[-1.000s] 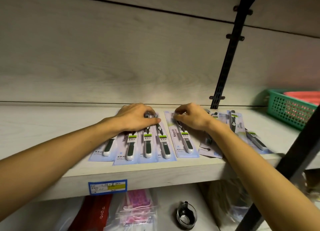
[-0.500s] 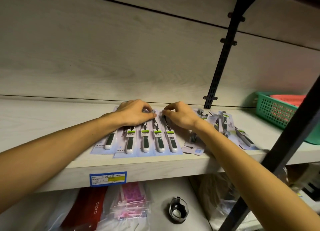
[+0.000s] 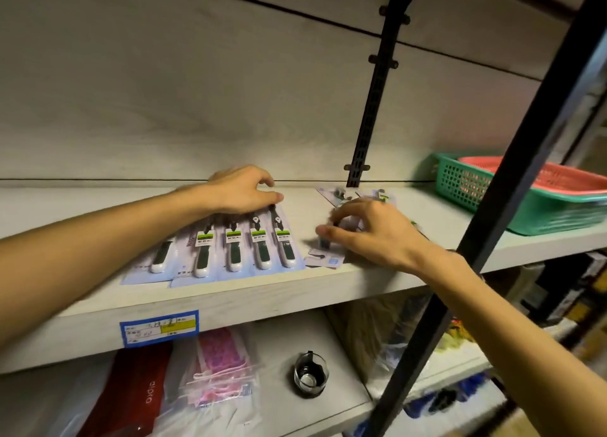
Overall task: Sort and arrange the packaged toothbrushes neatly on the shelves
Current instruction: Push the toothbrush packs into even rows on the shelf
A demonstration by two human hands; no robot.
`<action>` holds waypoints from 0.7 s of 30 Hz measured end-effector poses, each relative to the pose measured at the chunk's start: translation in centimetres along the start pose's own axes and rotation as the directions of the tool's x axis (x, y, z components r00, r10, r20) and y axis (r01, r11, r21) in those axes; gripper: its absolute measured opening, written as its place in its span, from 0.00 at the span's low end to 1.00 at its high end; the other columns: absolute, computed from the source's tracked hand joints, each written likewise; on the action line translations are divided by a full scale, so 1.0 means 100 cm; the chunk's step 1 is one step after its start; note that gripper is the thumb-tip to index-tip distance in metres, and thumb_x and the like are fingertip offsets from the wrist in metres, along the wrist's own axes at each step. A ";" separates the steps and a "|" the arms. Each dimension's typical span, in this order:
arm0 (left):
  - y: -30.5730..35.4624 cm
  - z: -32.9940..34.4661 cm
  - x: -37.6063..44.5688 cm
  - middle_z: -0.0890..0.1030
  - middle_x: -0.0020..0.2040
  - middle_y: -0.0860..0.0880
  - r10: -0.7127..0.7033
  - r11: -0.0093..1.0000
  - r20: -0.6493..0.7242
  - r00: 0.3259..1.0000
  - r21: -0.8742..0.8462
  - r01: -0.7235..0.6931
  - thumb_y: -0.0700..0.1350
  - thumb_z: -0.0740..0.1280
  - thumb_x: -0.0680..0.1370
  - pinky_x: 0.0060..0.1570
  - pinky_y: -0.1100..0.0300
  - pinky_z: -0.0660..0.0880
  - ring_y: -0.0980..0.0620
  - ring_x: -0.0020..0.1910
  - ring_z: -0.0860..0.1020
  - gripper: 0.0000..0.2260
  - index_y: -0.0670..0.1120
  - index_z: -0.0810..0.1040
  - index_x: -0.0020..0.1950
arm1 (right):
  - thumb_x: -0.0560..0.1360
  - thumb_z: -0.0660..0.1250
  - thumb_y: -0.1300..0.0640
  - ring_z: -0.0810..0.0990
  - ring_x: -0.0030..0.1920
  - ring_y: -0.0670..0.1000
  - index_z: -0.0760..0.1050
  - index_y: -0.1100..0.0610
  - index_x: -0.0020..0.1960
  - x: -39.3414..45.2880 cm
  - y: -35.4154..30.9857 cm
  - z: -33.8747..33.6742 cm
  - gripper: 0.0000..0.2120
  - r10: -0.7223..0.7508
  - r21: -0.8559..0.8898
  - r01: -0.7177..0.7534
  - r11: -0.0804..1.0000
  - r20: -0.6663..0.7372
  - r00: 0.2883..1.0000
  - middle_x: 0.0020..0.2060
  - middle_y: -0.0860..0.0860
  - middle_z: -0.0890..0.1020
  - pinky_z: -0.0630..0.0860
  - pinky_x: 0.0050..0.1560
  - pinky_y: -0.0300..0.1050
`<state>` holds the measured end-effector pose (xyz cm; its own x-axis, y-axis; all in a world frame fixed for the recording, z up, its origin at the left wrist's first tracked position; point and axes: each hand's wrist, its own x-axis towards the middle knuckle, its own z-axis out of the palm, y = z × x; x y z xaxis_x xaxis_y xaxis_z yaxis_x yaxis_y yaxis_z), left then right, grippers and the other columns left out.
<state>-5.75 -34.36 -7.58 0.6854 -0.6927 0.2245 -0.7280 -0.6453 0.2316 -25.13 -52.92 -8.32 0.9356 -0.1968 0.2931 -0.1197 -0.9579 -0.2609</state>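
Your row of packaged toothbrushes lies side by side on the shelf, handle ends near its front edge, with bare board to the left. Your left hand rests curled fingertips on their top ends. Your right hand curls over the loose, blurred packs beside them; its grip is unclear. A green basket sits far right. The blue-edged shelf label is unreadable.

Pale wood-grain panels are backing a light shelf, while a black slotted upright and dark diagonal frame bar are catching dim, warm light.
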 end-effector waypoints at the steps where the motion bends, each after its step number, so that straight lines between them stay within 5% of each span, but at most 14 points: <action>1: 0.004 0.005 0.001 0.79 0.66 0.50 -0.001 1.000 0.005 1.000 -0.009 0.001 0.64 0.64 0.78 0.61 0.51 0.74 0.46 0.63 0.77 0.21 0.54 0.79 0.64 | 0.67 0.58 0.21 0.80 0.54 0.47 0.82 0.47 0.55 -0.006 -0.004 0.003 0.35 -0.041 -0.037 0.040 0.998 -0.016 0.999 0.56 0.44 0.83 0.79 0.55 0.51; 5: 0.005 0.019 -0.002 0.82 0.57 0.51 0.019 1.000 -0.027 0.999 -0.005 -0.019 0.61 0.66 0.79 0.52 0.54 0.76 0.47 0.54 0.79 0.16 0.53 0.80 0.59 | 0.65 0.58 0.19 0.80 0.54 0.45 0.83 0.48 0.53 -0.013 -0.011 0.007 0.37 -0.110 -0.096 0.101 0.990 -0.097 0.989 0.55 0.43 0.83 0.79 0.54 0.49; 11: -0.004 0.016 -0.006 0.80 0.64 0.50 0.009 1.000 -0.020 1.000 -0.010 -0.009 0.61 0.65 0.79 0.57 0.52 0.75 0.46 0.60 0.78 0.20 0.52 0.76 0.67 | 0.69 0.70 0.35 0.80 0.47 0.45 0.85 0.49 0.48 0.005 -0.017 0.005 0.19 -0.086 0.021 0.089 0.996 -0.142 0.986 0.49 0.43 0.84 0.78 0.49 0.47; 15: -0.009 0.013 -0.009 0.72 0.73 0.48 0.052 0.999 -0.131 0.990 0.006 -0.052 0.59 0.63 0.80 0.63 0.50 0.72 0.45 0.69 0.72 0.25 0.50 0.68 0.74 | 0.73 0.72 0.42 0.81 0.46 0.44 0.85 0.49 0.50 0.019 -0.020 -0.013 0.12 -0.052 0.290 0.075 0.954 -0.087 0.995 0.50 0.43 0.83 0.77 0.47 0.44; 21: -0.011 -0.002 -0.004 0.72 0.73 0.50 0.131 0.969 -0.392 0.910 -0.143 -0.201 0.49 0.61 0.83 0.65 0.52 0.67 0.48 0.71 0.70 0.19 0.51 0.70 0.74 | 0.76 0.72 0.57 0.85 0.50 0.51 0.85 0.54 0.50 0.027 -0.025 -0.024 0.04 -0.127 0.561 0.103 0.822 0.005 0.992 0.51 0.48 0.85 0.82 0.54 0.44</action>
<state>-5.22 -33.25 -7.73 0.5349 -0.5887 0.6061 -0.8409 -0.4404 0.3144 -23.10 -51.60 -4.63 0.9448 -0.0722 0.3196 0.1841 -0.6899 -0.7001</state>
